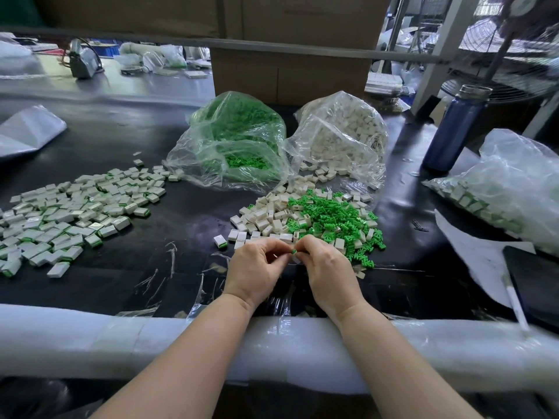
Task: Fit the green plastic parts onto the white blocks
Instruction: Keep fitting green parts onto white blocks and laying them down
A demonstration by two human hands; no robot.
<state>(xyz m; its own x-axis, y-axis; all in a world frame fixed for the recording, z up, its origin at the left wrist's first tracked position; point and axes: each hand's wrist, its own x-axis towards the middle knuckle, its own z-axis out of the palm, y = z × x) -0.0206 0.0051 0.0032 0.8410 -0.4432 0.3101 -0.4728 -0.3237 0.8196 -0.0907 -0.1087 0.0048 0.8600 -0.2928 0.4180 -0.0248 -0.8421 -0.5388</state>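
On the table (127, 137), a spread of fitted blocks (69, 213) lies at the left; a mixed heap of loose blocks and parts (308, 216) sits centre, just beyond the hands (295, 261); two open bags (281, 140) stand side by side behind the heap; a bottle (453, 128) stands right of the bags; another filled bag (502, 182) lies far right.

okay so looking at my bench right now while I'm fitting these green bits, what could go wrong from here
1. The green part pinched between your left hand and right hand is tiny; it might slip into the mixed pile.
2. One finished block lies beside the loose white blocks and could get mixed in.
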